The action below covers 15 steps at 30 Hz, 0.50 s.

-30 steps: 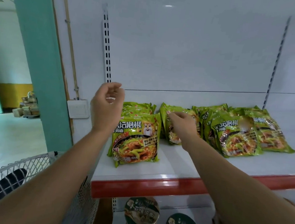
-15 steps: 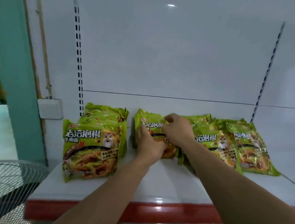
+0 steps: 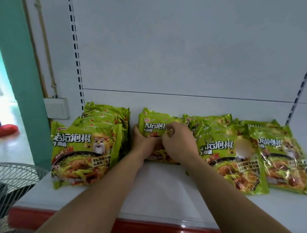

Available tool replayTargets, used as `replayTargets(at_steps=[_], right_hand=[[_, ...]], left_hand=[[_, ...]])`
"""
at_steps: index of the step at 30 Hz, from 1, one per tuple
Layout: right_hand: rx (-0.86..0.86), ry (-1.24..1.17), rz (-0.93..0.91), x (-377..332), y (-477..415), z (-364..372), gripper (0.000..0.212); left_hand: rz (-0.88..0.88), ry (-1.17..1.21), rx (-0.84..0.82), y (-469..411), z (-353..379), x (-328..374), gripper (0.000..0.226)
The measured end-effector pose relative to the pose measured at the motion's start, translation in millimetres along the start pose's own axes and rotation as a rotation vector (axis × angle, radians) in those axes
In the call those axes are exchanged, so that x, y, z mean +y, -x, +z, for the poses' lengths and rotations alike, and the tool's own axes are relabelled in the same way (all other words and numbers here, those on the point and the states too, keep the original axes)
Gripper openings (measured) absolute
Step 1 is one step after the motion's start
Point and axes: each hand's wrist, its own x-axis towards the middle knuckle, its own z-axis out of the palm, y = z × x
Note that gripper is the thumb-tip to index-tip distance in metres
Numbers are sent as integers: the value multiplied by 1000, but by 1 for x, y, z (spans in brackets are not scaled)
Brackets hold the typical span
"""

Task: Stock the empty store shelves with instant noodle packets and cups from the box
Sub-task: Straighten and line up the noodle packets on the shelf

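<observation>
Green instant noodle packets lie in rows on a white shelf (image 3: 160,197) with a red front edge. Both hands are on the middle stack of packets (image 3: 154,122). My left hand (image 3: 142,143) grips the stack's left side, fingers curled around its edge. My right hand (image 3: 178,144) lies on top of the same stack with fingers curled, pinching the front packet. A left stack (image 3: 82,153) leans forward near the shelf's left end. To the right, several more packets (image 3: 232,160) lie fanned out flat. The box is out of view.
The white back panel with slotted uprights (image 3: 75,50) rises behind the shelf. A green pillar (image 3: 15,48) and a wall switch box (image 3: 57,108) stand at left. A wire fan guard (image 3: 0,186) sits at lower left, a red broom (image 3: 3,131) on the floor beyond.
My left hand came down from the air onto the middle stack's left side. My right hand stayed on that stack. The view moved closer and shifted right.
</observation>
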Motion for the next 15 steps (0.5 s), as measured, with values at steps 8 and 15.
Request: replayTargets(at_steps=[8, 15], right_hand=[[74, -160, 15, -6, 9, 17, 46], [77, -184, 98, -17, -4, 15, 62]], left_hand=[[148, 58, 86, 8, -1, -9, 134], [647, -613, 242, 23, 3, -10, 96]])
